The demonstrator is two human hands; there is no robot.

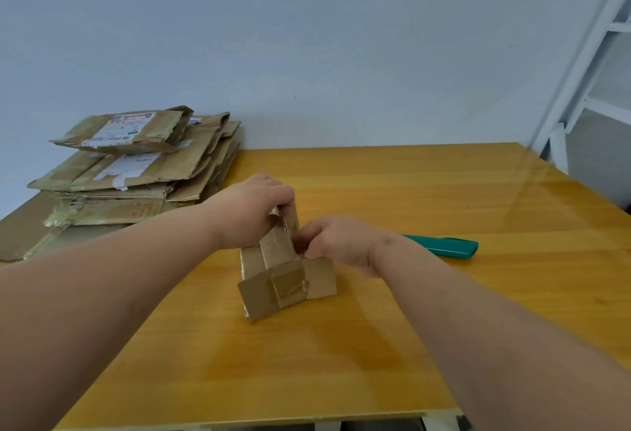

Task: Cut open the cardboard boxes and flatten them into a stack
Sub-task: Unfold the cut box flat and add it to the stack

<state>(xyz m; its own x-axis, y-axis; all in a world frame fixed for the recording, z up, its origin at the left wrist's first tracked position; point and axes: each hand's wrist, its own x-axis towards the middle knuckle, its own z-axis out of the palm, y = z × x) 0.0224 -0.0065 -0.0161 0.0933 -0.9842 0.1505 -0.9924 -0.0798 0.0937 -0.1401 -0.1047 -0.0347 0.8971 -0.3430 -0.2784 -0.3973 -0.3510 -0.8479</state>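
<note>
A small brown cardboard box (285, 270), partly collapsed, stands near the middle of the yellow desk (409, 191), a taped flap folded out toward the near edge. A stack of flattened boxes (136, 171), some bearing white shipping labels, sits at the desk's far left corner.
</note>
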